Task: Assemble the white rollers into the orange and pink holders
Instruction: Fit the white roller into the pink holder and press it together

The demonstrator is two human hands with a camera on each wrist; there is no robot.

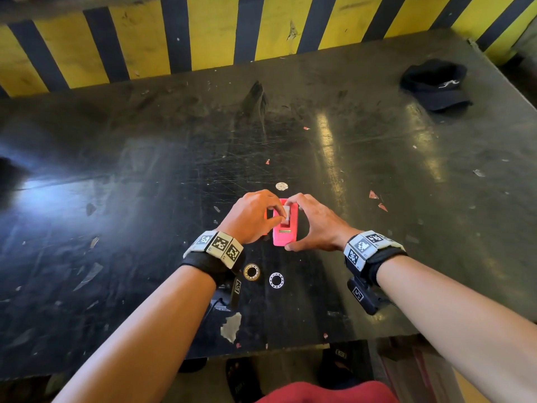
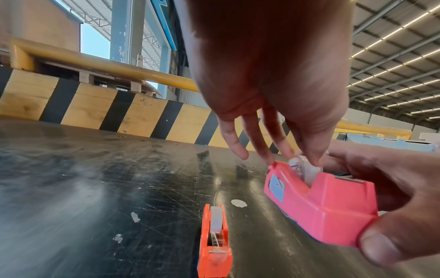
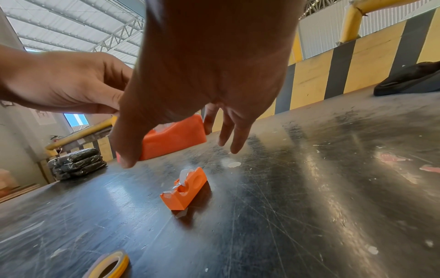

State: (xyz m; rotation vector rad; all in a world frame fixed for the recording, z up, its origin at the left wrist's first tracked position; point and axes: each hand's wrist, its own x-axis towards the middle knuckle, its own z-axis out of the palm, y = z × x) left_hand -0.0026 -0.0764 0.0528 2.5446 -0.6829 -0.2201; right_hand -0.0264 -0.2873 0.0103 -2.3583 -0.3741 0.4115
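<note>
The left hand [image 1: 251,218] reaches over the pink holder [image 1: 286,228] from the left, its thumb and forefinger pinching the white roller [image 2: 300,168] that sits in the holder's slot. In the left wrist view the other fingers [image 2: 234,144] spread loosely, one touching the holder's far end. The right hand [image 1: 315,223] grasps the pink holder from the right, thumb at its near end and fingers curled round the far end. In the wrist views the holder is tilted and raised off the bench [image 1: 145,170]; whether any part still touches the surface I cannot tell.

Just left of the hands, the smaller orange holder [image 2: 214,242] lies on the bench with a white roller already seated in it; in the head view the left hand hides nearly all of it. Nearer, close beside the left wrist, lie a yellowish tape ring [image 1: 251,271] and, to its right, a white ring [image 1: 276,279]. A small pale round disc [image 1: 281,186] lies just beyond the hands.

The bench is dark, scratched and flecked with scraps. At its far right corner lies a black cap [image 1: 436,85]. Behind the far edge stands a yellow-and-black striped barrier [image 1: 203,33].
</note>
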